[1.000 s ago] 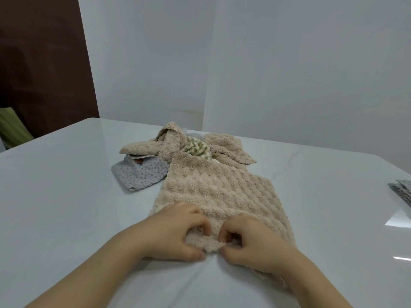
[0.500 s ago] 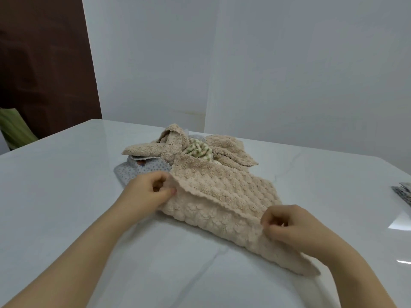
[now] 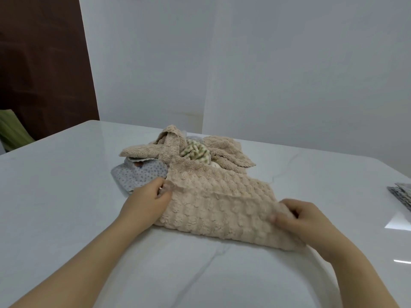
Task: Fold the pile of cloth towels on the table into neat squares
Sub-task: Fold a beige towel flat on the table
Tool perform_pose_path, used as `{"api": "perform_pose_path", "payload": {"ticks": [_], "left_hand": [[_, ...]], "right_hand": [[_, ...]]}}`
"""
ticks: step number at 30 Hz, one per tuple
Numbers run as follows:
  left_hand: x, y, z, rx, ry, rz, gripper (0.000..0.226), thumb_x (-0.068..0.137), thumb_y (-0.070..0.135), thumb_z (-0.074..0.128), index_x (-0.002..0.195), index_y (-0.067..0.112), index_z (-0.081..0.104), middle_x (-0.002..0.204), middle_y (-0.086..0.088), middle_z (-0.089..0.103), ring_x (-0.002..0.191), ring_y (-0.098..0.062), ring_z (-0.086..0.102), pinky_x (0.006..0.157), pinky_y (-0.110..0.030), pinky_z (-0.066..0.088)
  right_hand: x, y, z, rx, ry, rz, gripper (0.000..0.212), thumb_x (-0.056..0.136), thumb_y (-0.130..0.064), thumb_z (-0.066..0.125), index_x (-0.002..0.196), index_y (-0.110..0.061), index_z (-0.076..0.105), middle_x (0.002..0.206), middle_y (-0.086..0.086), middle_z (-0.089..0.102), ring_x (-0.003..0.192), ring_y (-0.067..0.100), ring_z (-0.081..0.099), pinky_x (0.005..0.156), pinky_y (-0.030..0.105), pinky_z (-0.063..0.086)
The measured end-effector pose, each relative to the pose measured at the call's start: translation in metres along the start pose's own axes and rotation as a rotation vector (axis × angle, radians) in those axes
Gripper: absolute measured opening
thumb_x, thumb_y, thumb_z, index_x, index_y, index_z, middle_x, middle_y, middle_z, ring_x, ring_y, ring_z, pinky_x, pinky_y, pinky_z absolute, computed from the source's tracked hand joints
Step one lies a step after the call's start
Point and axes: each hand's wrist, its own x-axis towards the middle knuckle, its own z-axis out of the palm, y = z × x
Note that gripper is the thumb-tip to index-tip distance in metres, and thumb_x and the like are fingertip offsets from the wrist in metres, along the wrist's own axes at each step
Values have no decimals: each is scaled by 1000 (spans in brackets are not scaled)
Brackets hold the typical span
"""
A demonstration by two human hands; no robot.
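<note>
Beige bubble-textured towel (image 3: 218, 210) lies at ctr of bench (image 3: 66, 196), closest of the cloths to the near edge. It's doubled over on itself: rounded fold faces the near edge, top layer's free edge runs across its middle, and its far corner rides up onto the pile. Left grip (image 3: 149, 203) pinches its left end, right grip (image 3: 298, 218) pinches its right end.

Pile sits behind it, twd far edge, unfolded & tangled:
- twisted beige towel (image 3: 155, 150) on top at left
- green-white patterned cloth (image 3: 196, 152) in the middle
- second beige towel (image 3: 229, 152) at right
- grey dotted cloth (image 3: 138, 174) flat underneath, poking out twd left edge

Grey patterned cloth (image 3: 400, 194) lies at right edge, cut off by frame, well apart from pile.
</note>
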Motion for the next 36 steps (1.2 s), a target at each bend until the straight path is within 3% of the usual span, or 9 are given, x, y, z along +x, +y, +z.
{"api": "perform_pose_path", "payload": {"ticks": [4,8,12,14,16,20,26,32,36], "left_hand": [[0,3,2,-190,-46,36,19,92,19,52,74,15,47,64,2,44,60,-11,39,57,-25,29],[2,2,3,1,-161,84,20,88,20,57,74,28,45,69,7,53,62,-8,45,61,-26,34],[3,3,-9,75,-256,12,17,84,23,62,76,27,49,67,8,53,60,-6,45,58,-23,35],[1,0,-18,47,-397,-41,18,82,23,67,75,19,50,62,7,47,55,-7,41,54,-22,32],[0,1,-25,-53,-477,-63,26,82,21,69,68,14,48,51,10,42,47,-4,37,48,-20,29],[0,8,-17,-368,-220,-78,15,86,16,64,72,16,59,60,9,61,61,-7,58,61,-20,46],[-1,5,-3,113,-181,142,23,91,25,54,72,30,43,70,16,50,67,-3,47,56,-15,32],[-1,7,-19,266,-387,94,27,90,29,56,69,21,42,68,7,45,61,-6,39,55,-23,29],[-2,6,-30,-8,-438,-64,21,88,25,61,72,15,52,61,5,47,55,-9,42,53,-24,32]], "right_hand": [[7,1,15,54,163,-54,9,86,-16,63,82,-7,65,73,7,63,68,13,56,62,23,44],[9,5,17,-90,146,-28,12,86,-22,62,83,-11,66,84,11,69,76,20,60,67,27,44],[6,4,6,-152,-39,53,21,80,-29,69,75,-9,64,69,1,63,62,12,56,58,21,43],[3,3,0,-141,-172,108,36,73,-36,74,79,-2,64,71,6,61,67,15,57,65,28,44],[0,2,-2,-63,-185,120,28,75,-30,75,83,-4,68,78,11,69,72,17,65,67,30,49],[4,-1,7,70,123,-25,7,82,-16,67,76,-15,68,70,-2,68,57,-1,61,50,11,45],[8,5,15,-216,145,-32,7,85,-24,63,79,-23,64,80,2,68,79,15,61,66,22,42],[-1,-3,5,-239,-108,55,9,81,-25,69,78,-18,66,53,-14,55,52,1,50,52,14,36],[-3,-3,-1,-144,-131,83,13,77,-23,73,79,-12,67,38,-18,47,39,-4,43,41,6,30]]}}
